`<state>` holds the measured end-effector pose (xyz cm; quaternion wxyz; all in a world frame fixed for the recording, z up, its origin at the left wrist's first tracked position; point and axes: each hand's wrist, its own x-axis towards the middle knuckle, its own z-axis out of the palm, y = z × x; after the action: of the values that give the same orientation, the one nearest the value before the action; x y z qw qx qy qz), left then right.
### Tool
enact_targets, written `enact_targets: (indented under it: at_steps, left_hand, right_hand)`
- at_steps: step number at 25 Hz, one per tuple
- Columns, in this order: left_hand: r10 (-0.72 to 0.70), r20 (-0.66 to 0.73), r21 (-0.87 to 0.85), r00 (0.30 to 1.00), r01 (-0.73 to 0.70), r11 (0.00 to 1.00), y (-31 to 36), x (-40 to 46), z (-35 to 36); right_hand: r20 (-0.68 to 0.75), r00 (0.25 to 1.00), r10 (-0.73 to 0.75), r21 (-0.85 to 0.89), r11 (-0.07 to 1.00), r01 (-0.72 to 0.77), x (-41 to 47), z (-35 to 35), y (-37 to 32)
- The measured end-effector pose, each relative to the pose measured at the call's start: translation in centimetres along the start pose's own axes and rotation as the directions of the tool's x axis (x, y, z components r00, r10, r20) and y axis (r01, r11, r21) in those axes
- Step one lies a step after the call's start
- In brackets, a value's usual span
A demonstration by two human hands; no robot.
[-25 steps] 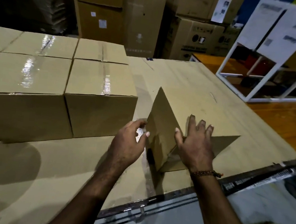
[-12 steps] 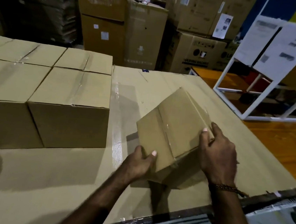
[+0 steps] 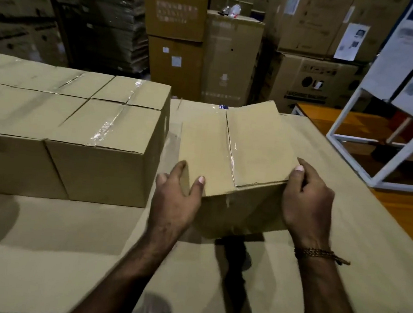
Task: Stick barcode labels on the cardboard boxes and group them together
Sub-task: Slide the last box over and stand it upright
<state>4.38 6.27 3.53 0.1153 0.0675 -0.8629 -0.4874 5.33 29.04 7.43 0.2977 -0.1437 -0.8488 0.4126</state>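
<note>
Left hand [image 3: 174, 199] and right hand [image 3: 306, 205] clasp sealed cardboard box [image 3: 236, 157] at near corners, fingers curled on it, just beside 4 grouped boxes [image 3: 81, 128]; no barcode labels visible, labelling seemingly pending

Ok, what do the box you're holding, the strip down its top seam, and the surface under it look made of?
The held box: plain brown corrugated cardboard by its look, matte, with creased flap edges. The seam strip: clear glossy plastic tape, since it glints and the cardboard shows through. The work surface: apparently flat cardboard sheeting of the same matte tan; what lies beneath is not visible.
</note>
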Motion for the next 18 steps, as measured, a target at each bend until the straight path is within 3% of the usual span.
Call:
enact_targets:
  at_steps: [3,6,10,13,18]
  left_hand:
    - [-0.009,-0.085,0.087,0.996,0.016,0.996,-0.5,1.7,-0.2]
    - [-0.027,-0.055,0.160,0.998,0.035,0.987,-2.4,2.5,0.5]
    - [-0.024,0.003,0.157,1.000,0.023,0.987,-4.8,2.0,1.6]
    - [-0.013,-0.025,0.135,1.000,0.017,0.991,-5.2,2.6,1.3]
    - [0.061,-0.109,0.148,0.992,-0.045,0.988,-4.9,4.5,-0.7]
  right_hand:
    - [0.080,0.996,0.042,0.033,0.998,-0.045,-0.1,2.0,1.5]
    - [0.171,0.980,0.098,-0.030,0.995,-0.094,-1.8,3.9,3.8]
    - [0.339,0.939,-0.064,-0.198,0.971,0.137,-3.2,5.5,6.6]
    - [0.476,0.878,-0.052,-0.392,0.881,0.265,-2.1,5.9,6.9]
    - [0.476,0.879,-0.022,-0.444,0.857,0.261,0.3,8.6,6.3]
